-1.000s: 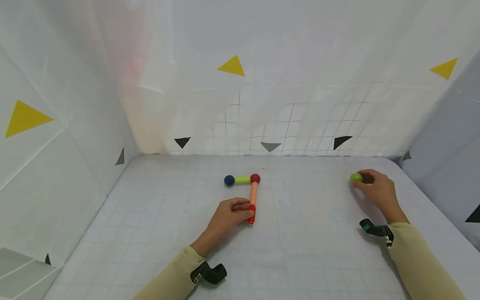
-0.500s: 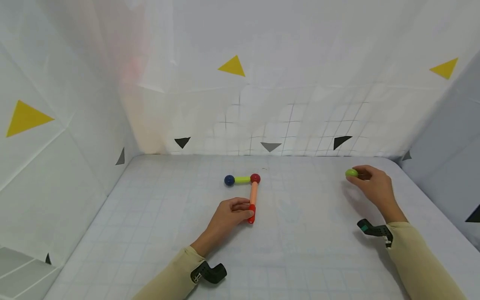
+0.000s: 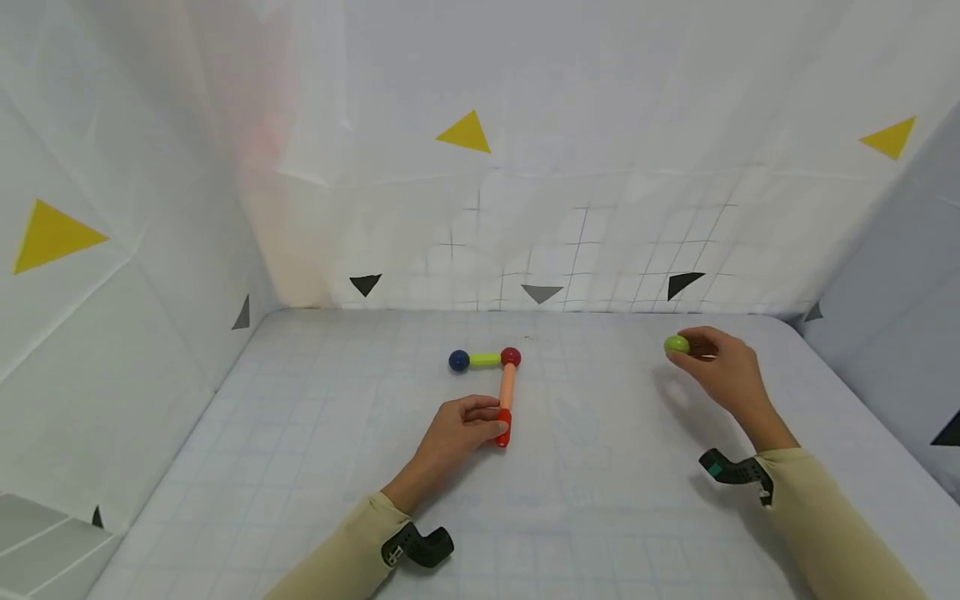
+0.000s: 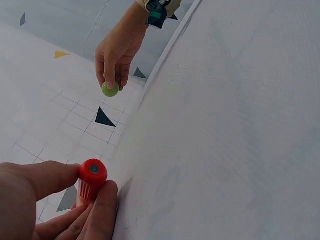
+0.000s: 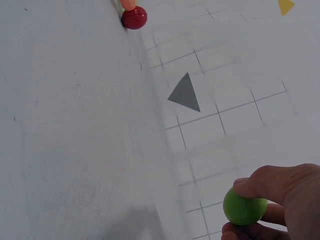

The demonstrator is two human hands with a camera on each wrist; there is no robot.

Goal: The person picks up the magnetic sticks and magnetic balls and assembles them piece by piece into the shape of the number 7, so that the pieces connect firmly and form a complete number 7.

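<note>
My left hand [image 3: 450,433] pinches a red stick [image 3: 504,427] between thumb and fingers at its near end; the left wrist view shows the end face of this red stick [image 4: 94,172]. Beyond it, in line, runs an orange stick [image 3: 507,387] that meets a red ball [image 3: 511,357]. From that ball a yellow-green stick [image 3: 485,359] leads left to a dark blue ball [image 3: 459,361]. Off to the right, my right hand [image 3: 723,375] holds a green ball [image 3: 677,344] above the table, gripped by thumb and fingertips; the right wrist view shows this green ball [image 5: 244,207] close up.
A white table [image 3: 600,517] with faint grid lines lies under both hands. White sheeting [image 3: 637,108] with yellow and dark triangles stands behind and at the sides. Each wrist carries a dark camera mount [image 3: 420,546].
The right hand has lifted the green ball off the table and carried it leftward. Left hand and the joined sticks and balls have stayed in place.
</note>
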